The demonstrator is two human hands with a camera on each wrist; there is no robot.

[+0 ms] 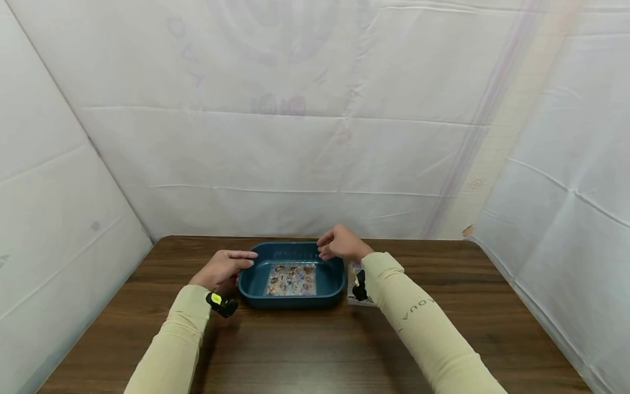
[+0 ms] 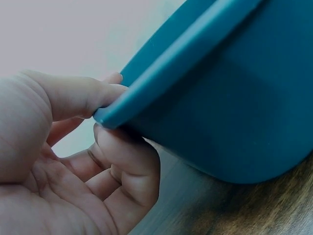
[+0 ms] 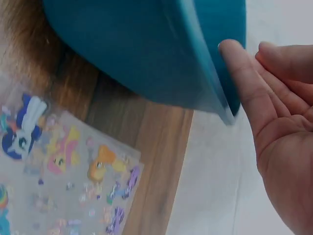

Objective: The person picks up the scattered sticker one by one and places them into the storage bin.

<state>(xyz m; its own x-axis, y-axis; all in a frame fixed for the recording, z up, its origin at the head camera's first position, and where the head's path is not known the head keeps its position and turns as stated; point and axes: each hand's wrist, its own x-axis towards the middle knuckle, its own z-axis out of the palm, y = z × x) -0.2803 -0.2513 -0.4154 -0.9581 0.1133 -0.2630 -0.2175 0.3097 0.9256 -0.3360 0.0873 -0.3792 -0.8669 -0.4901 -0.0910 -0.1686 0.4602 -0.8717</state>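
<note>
A dark teal plastic basin (image 1: 292, 302) stands on the wooden table. Inside it lies a clear sheet of small colourful stickers (image 1: 291, 280). My left hand (image 1: 220, 269) pinches the basin's left rim, thumb over the top and curled fingers underneath, as the left wrist view shows. At the far right corner, my right hand (image 1: 344, 244) is held with its fingers fairly straight, the fingertips right at the rim. Clear sticker sheets with cartoon ponies (image 3: 73, 166) lie on the table just right of the basin, partly hidden by my right wrist in the head view.
The brown wooden table (image 1: 305, 350) ends at the back against a white cloth wall (image 1: 275, 158). More white cloth hangs at the left and right sides. Each forearm wears a pale yellow sleeve and a black wrist strap.
</note>
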